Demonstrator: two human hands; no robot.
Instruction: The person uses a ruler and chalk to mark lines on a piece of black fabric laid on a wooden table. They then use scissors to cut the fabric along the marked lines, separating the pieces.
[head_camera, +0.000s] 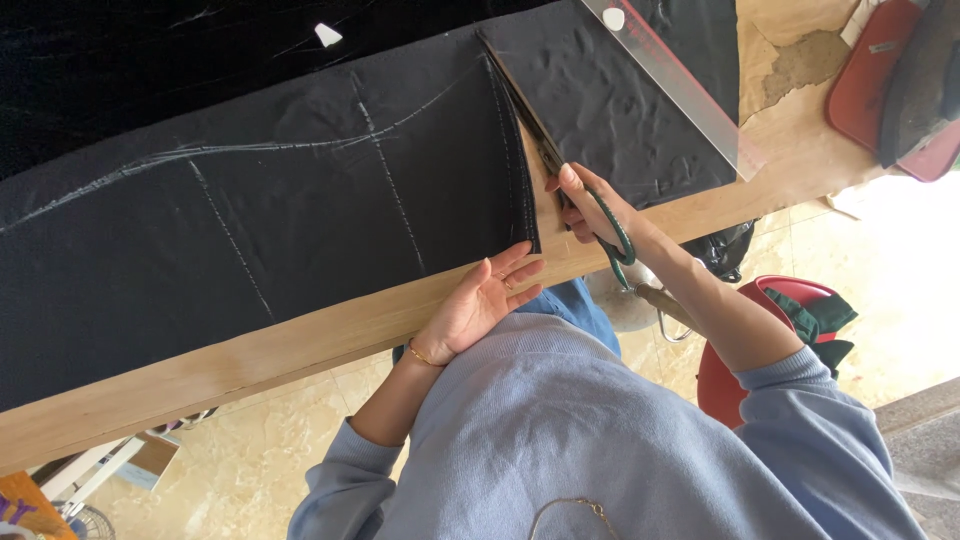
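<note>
While the black fabric (260, 220) is laid flat on the tabletop (300, 345), most of the chalked line looks cut already, only the far bit left. Scissors (590, 205) are gripped shut-fisted by the right hand (600, 205); the left hand (485, 295) is held open at the cloth's edge.

Garment: a pale blue-grey knitted sweater (600, 440), fine ribbed texture, long sleeves pushed up toward the elbows, seen in the lower centre and lower right of the frame. Legwear: blue denim (572, 303), partly shown. Jewellery: a thin gold bracelet (421, 355) is worn at the left wrist; a fine chain (575, 507) is seen at the neckline.
</note>
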